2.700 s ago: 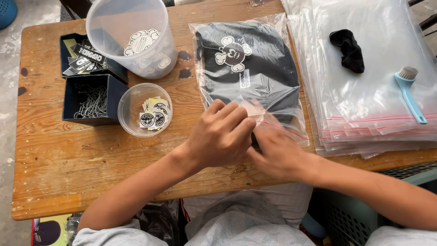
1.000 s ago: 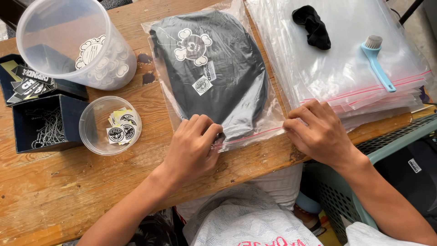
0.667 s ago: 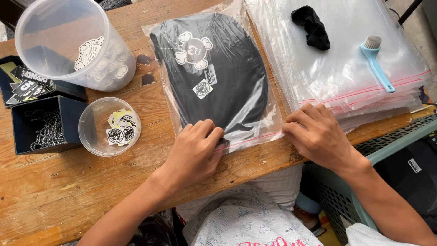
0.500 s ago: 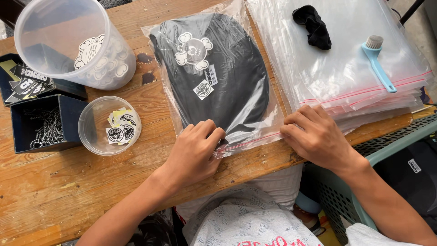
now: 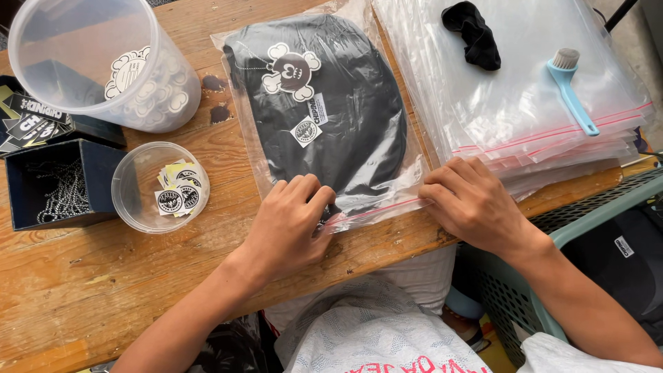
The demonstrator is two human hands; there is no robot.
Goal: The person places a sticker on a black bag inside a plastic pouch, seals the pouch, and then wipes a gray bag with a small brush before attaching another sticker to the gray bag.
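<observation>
Beneath both hands runs the wooden table (image 5: pixel 83 304). Beyond the right hand (image 5: pixel 476 204) lies a stack of clear zip bags (image 5: pixel 525 117). Between the hands, reaching away from them, lies the bagged black garment (image 5: pixel 331 117); the left hand (image 5: pixel 290 224) presses flat on its near edge, while the right hand's fingertips (image 5: pixel 431 193) touch its sealed corner, fingers together.

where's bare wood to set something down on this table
Bare wood lies along the near edge, below the small tub and box, left of the left hand. The far side is crowded: big tub, bagged cap, bag stack.
</observation>
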